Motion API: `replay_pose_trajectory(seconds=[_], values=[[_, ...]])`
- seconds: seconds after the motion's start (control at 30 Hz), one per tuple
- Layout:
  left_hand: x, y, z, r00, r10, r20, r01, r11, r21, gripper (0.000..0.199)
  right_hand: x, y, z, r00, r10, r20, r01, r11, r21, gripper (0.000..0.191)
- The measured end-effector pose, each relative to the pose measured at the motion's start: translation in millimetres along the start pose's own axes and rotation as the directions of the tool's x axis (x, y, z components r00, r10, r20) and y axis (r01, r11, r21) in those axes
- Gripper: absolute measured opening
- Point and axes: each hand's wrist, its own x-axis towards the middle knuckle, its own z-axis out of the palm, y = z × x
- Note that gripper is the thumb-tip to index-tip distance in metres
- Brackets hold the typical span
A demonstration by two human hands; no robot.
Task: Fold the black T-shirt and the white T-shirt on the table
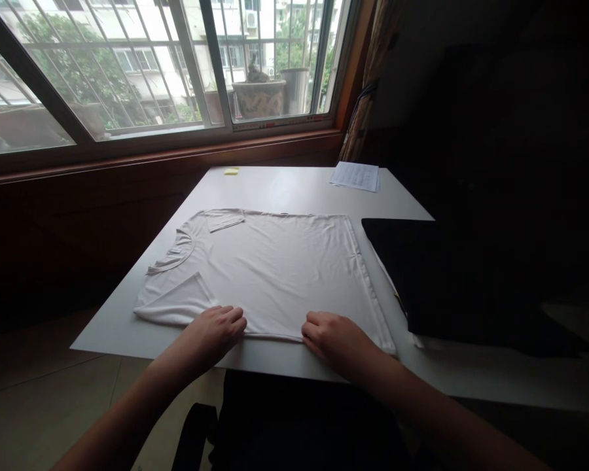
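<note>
A white T-shirt (285, 268) lies spread flat on the white table (275, 186), its round collar to the left and its hem to the right. Both short sleeves are folded in over the body. My left hand (220, 326) is closed on the shirt's near edge, just right of the near sleeve. Farther right along the same edge, my right hand (324, 330) also grips the cloth with curled fingers. The fingertips of both hands are partly hidden against the fabric.
Dark folded cloth (451, 281) lies on the table's right side, with something white under it. Printed papers (356, 176) and a yellow sticky note (231, 171) rest near the far edge. Beyond stands a barred window (152, 65); a dark chair armrest (196, 432) is below.
</note>
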Motion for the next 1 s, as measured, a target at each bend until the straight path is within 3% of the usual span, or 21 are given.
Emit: replay_pose_trajectory(seconds=[0.3,0.5,0.73,1.0], values=[[1,2,10.8,0.999,0.011,-0.041,-0.008,0.996,0.091,0.019,3,-9,-3,1.0,-0.017,-0.001,0.017,0.991,-0.131,0.011],[-10,-1,3.5,0.995,0.033,-0.095,-0.025,0.996,0.085,0.018,-3,-2,-1,0.998,-0.047,-0.048,0.042,0.995,-0.093,0.009],[-15,-3,8.4,0.988,0.052,-0.145,-0.048,0.998,0.033,0.015,-3,-2,-2,0.991,-0.095,-0.096,0.087,0.993,-0.085,0.008],[-13,-2,7.2,0.988,0.044,-0.149,-0.039,0.998,0.039,0.017,18,-17,-5,0.986,-0.122,-0.111,0.121,0.992,-0.016,0.006]])
